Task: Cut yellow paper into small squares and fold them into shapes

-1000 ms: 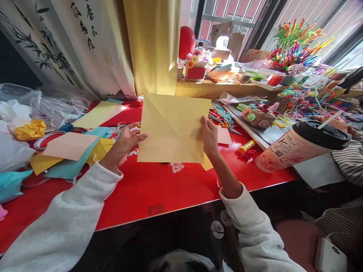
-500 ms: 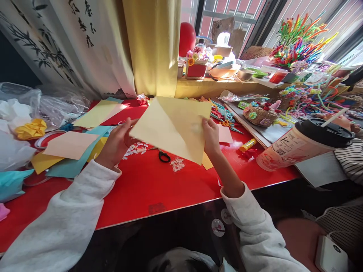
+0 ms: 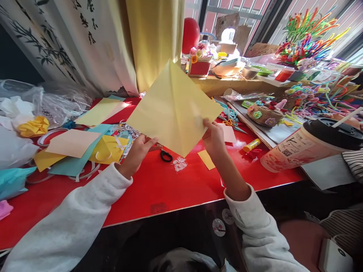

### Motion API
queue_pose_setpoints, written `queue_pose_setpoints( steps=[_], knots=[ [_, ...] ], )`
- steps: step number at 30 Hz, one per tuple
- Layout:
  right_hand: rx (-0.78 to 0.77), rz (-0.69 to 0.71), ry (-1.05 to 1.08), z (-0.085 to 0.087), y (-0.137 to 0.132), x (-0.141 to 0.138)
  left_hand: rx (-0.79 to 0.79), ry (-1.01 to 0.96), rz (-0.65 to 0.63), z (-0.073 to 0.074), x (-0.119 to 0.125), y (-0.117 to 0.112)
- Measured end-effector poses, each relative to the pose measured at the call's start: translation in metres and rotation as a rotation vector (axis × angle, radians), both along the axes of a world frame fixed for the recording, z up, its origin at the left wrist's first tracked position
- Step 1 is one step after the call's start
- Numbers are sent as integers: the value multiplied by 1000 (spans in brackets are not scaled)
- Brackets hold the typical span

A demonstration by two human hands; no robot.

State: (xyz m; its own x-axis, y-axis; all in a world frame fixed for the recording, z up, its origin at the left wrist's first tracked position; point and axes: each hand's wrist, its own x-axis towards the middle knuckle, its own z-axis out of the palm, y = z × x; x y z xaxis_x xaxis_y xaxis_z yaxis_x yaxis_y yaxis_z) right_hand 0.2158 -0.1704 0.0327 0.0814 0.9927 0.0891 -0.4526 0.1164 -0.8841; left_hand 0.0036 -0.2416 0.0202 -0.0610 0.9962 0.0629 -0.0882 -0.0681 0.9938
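Observation:
A sheet of pale yellow paper is held up above the red table, one corner pointing up, with a crease down its middle. My right hand pinches its lower right edge, thumb on the near face. At the lower left edge, my left hand grips the sheet with its thumb along the border; the fingertips behind are hidden. Below the sheet lie black-handled scissors, partly covered, beside a small heap of white paper scraps. A small yellow paper piece rests under my right hand.
Coloured paper sheets and plastic bags crowd the left. A drink cup, a glue stick and a woven basket stand or lie at right. Another person's striped sleeve shows at the right edge.
The yellow sheet has turned so one corner points up and its central crease faces me. My left hand has moved right, from the left corner to the lower left edge.

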Motion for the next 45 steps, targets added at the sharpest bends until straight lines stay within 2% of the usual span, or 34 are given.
queue_pose_setpoints(
  steps=[3, 6, 8, 11, 15, 17, 21, 23, 29, 33, 38, 40, 43, 45],
  knots=[
    [-115, 23, 114, 1, 4, 2, 73, -4, -104, 1, 9, -4],
    [-190, 82, 193, -5, 2, -9, 97, 49, -195, 0, 20, -11],
    [-200, 123, 175, -9, -1, -15, 110, 62, -187, -3, 22, -13],
    [-132, 129, 11, -11, 0, -14, 116, 42, -31, -11, 15, -8],
    [3, -16, -204, -6, 14, 7, 64, 128, 235, -19, -7, 6],
    [-13, 20, -299, -4, 20, 18, 66, 168, 282, -18, -16, 11],
    [-28, 331, -365, -4, 21, 25, 38, 80, 148, -7, -23, 13],
    [-27, 400, -347, -6, 18, 22, 5, 29, 64, -2, -26, 12],
    [-113, 504, -326, -6, 11, 16, -71, 65, -106, 3, -32, 11],
    [-107, 526, -354, -2, 12, 24, -36, 84, -162, 2, -32, 10],
    [-94, 511, -346, 1, 14, 31, -119, 101, -299, 6, -36, 8],
    [-45, 514, -282, 3, 14, 31, -88, 63, -243, 8, -36, 8],
    [27, 525, -186, 8, 10, 26, 11, -61, -25, 6, -33, 12],
    [65, 535, -138, 11, 5, 18, 63, -127, 69, 2, -31, 15]
  ],
)
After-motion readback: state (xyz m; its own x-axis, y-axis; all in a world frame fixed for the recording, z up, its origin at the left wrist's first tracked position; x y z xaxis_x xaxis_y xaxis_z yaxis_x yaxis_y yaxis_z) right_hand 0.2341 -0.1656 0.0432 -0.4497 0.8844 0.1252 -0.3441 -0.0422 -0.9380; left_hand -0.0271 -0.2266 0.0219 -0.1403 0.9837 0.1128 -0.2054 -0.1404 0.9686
